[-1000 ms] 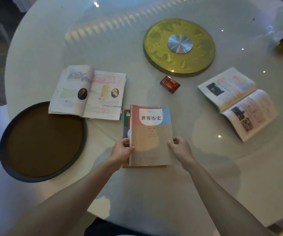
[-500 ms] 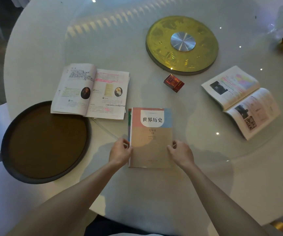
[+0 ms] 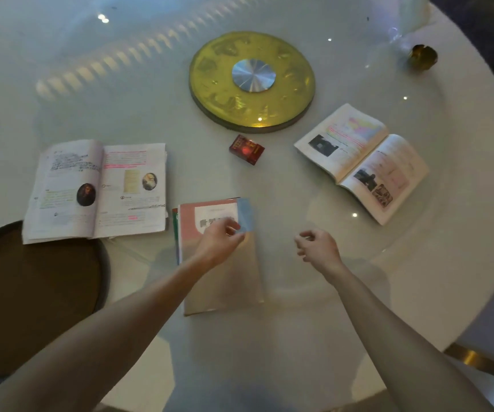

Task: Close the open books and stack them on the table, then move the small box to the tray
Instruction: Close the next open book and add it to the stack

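Note:
A closed pink-and-tan book (image 3: 224,281) lies on top of another closed book near the table's front middle. My left hand (image 3: 220,240) hovers over its cover, fingers loosely curled, holding nothing. My right hand (image 3: 318,248) floats to the right of the stack, off the book, fingers half curled and empty. One open book (image 3: 97,191) lies at the left, its lower corner over the round dark tray (image 3: 31,292). A second open book (image 3: 361,162) lies at the right. The small red box (image 3: 246,149) sits between them, beyond the stack.
A round gold disc (image 3: 251,81) with a silver centre occupies the middle of the white round table (image 3: 299,337). A small brass object (image 3: 422,56) stands at the far right, near a pale block at the table's back edge.
Both hands have let go of the stacked book's sides. The left hand moved up over the cover; the right hand drifted away to the right. The view shifted downward.

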The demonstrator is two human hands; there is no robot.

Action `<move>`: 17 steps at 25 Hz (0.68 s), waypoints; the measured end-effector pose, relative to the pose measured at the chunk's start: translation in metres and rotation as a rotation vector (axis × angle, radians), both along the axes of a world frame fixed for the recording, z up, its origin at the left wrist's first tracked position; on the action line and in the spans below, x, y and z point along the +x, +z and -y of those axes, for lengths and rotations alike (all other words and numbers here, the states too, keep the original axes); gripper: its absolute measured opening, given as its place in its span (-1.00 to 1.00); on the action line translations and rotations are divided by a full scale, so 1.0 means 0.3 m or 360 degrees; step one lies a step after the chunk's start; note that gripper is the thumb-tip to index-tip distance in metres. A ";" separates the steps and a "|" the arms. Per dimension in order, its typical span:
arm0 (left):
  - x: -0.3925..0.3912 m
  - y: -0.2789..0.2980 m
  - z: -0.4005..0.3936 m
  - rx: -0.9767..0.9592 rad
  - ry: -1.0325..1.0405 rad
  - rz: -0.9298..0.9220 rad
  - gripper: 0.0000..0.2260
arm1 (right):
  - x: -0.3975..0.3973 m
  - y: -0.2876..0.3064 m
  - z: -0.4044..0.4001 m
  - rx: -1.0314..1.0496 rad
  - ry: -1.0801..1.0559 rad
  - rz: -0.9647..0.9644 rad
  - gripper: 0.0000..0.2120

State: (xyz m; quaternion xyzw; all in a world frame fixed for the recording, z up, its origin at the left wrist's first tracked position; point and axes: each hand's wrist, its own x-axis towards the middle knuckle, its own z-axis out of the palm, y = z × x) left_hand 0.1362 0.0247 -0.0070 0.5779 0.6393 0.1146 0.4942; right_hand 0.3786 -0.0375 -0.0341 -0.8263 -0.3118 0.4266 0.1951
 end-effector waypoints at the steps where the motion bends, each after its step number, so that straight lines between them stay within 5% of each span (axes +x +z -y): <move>1: 0.073 0.007 -0.031 -0.0064 -0.0040 0.0047 -0.75 | 0.060 0.015 -0.007 0.0025 -0.0055 0.0016 -0.64; 9: 0.650 -0.054 -0.227 -0.0544 0.0188 0.0535 -0.62 | 0.495 0.039 -0.102 0.0269 -0.0307 0.0311 -0.52; 13: 0.845 -0.079 -0.319 -0.0724 0.0447 0.0706 -0.49 | 0.632 0.007 -0.129 0.0162 -0.0586 0.0168 -0.42; 17: 0.939 -0.119 -0.402 -0.0855 0.0555 0.0838 -0.48 | 0.694 -0.017 -0.113 0.0122 -0.0643 0.0170 -0.62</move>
